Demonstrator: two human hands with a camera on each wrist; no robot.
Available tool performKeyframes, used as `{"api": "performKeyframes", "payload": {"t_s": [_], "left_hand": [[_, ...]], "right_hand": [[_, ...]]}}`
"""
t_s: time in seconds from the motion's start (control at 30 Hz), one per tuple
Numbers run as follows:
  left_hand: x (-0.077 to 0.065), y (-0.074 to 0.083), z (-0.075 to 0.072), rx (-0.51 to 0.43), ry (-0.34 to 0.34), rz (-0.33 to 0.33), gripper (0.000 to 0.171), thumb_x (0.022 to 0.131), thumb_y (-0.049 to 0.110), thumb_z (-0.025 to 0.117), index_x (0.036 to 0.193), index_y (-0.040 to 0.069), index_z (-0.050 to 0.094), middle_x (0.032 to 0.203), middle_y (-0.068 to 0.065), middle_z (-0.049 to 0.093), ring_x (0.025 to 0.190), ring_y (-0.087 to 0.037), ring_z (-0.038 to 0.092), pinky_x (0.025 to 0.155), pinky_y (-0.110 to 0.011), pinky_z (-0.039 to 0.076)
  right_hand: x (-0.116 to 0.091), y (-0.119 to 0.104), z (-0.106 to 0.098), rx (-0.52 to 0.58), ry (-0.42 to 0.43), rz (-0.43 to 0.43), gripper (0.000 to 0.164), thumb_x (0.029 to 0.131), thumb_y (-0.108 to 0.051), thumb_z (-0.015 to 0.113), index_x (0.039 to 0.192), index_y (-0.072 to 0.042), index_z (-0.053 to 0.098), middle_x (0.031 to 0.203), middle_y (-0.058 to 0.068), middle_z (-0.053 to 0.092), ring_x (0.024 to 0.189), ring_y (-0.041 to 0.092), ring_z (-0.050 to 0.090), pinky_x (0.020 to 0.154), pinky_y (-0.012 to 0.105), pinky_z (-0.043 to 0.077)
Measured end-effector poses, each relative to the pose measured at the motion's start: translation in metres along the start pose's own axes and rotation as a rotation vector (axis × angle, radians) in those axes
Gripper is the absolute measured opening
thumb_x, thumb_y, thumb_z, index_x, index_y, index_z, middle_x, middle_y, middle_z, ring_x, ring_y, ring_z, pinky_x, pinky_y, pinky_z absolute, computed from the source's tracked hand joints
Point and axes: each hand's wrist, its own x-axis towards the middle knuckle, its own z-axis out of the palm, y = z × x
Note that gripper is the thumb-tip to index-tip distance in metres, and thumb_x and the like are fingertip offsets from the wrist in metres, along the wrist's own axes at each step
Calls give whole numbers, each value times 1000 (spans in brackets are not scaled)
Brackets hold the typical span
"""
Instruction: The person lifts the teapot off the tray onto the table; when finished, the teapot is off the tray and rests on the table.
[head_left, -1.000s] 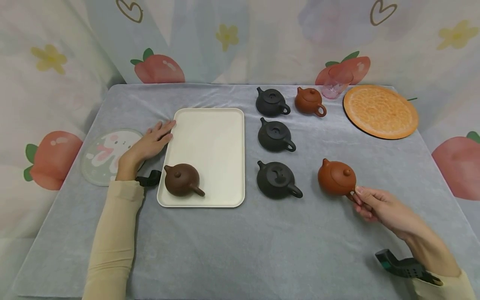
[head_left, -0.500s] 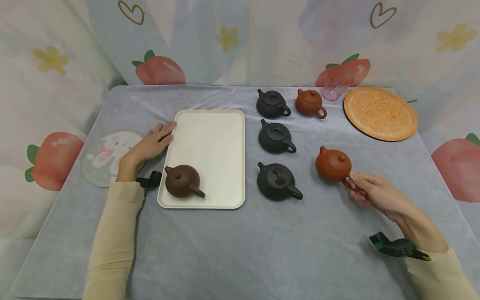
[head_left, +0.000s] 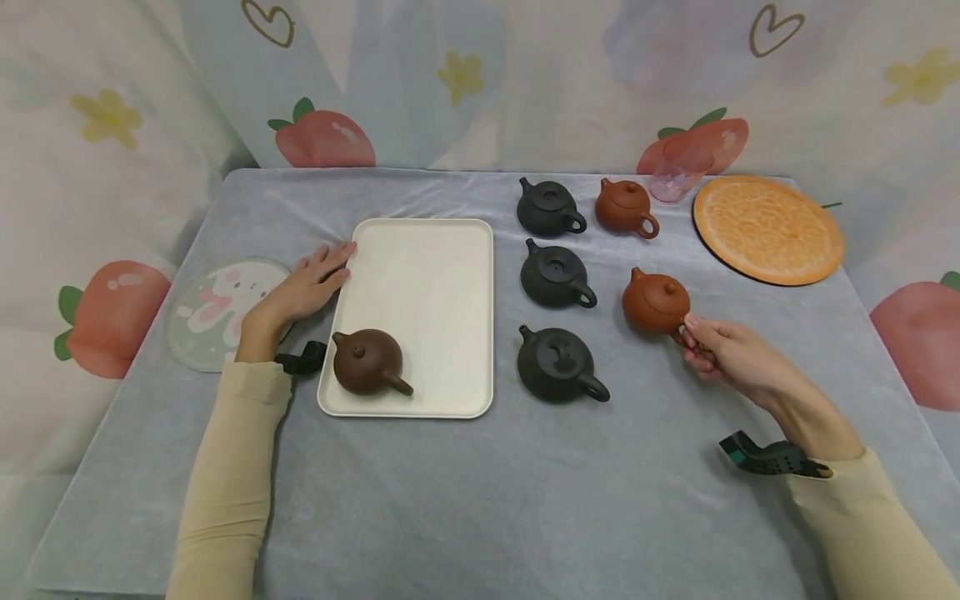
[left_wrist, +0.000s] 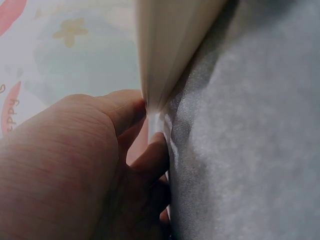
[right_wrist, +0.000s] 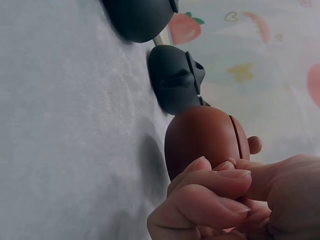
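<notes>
My right hand (head_left: pixel 738 354) pinches the handle of a reddish-orange teapot (head_left: pixel 655 303). In the right wrist view the teapot (right_wrist: pixel 202 137) appears held off the cloth, its shadow lying apart from it. My left hand (head_left: pixel 303 287) rests at the left edge of a cream tray (head_left: pixel 431 292), fingers mostly extended. Thumb and fingers touch the tray's rim (left_wrist: pixel 160 60) in the left wrist view. A dark brown teapot (head_left: pixel 367 362) sits in the tray's near left corner. Left of the held teapot, black teapots stand in a column: far (head_left: pixel 550 207), middle (head_left: pixel 557 275) and near (head_left: pixel 558 365).
A second reddish-brown teapot (head_left: pixel 626 207) stands at the back, beside a clear pinkish glass (head_left: pixel 672 179). An orange round mat (head_left: pixel 768 229) lies at the back right. A rabbit-patterned mat (head_left: pixel 198 321) is partly under my left forearm. Grey cloth (head_left: pixel 480 500) covers the table.
My right hand has carried the reddish-orange teapot away from me and slightly left, toward the second reddish-brown teapot. The left hand and tray have stayed put.
</notes>
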Motion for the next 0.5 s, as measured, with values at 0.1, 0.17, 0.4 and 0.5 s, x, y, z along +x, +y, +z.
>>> {"api": "performKeyframes", "payload": {"t_s": [0.1, 0.17, 0.4, 0.5], "left_hand": [[0, -2, 0, -6, -1, -5, 62, 104, 51, 29, 158, 30, 7, 165, -9, 3, 150, -30, -13, 120, -52, -10], [0, -2, 0, -8, -1, -6, 62, 104, 51, 29, 158, 30, 7, 165, -9, 2, 150, -30, -13, 120, -52, -10], [-1, 3, 0, -11, 9, -13, 61, 105, 50, 29, 158, 30, 8, 165, -9, 3, 151, -31, -12, 120, -53, -8], [-2, 3, 0, -10, 12, -20, 61, 105, 50, 30, 158, 30, 8, 165, -9, 3, 151, -31, -11, 120, -54, -8]], "right_hand": [[7, -6, 1, 11, -3, 6, 53, 101, -53, 37, 96, -1, 48, 82, 0, 48, 67, 7, 44, 58, 26, 42], [12, -10, 1, 15, -6, 5, 54, 101, -53, 37, 97, 0, 47, 83, 0, 48, 67, 7, 44, 58, 26, 42], [28, -20, 1, 16, -5, 14, 53, 101, -54, 36, 99, -2, 47, 86, -1, 49, 70, 7, 45, 60, 25, 43], [36, -23, 2, 16, 0, 17, 51, 101, -53, 35, 100, -3, 47, 86, -2, 49, 70, 7, 45, 60, 24, 43]]}}
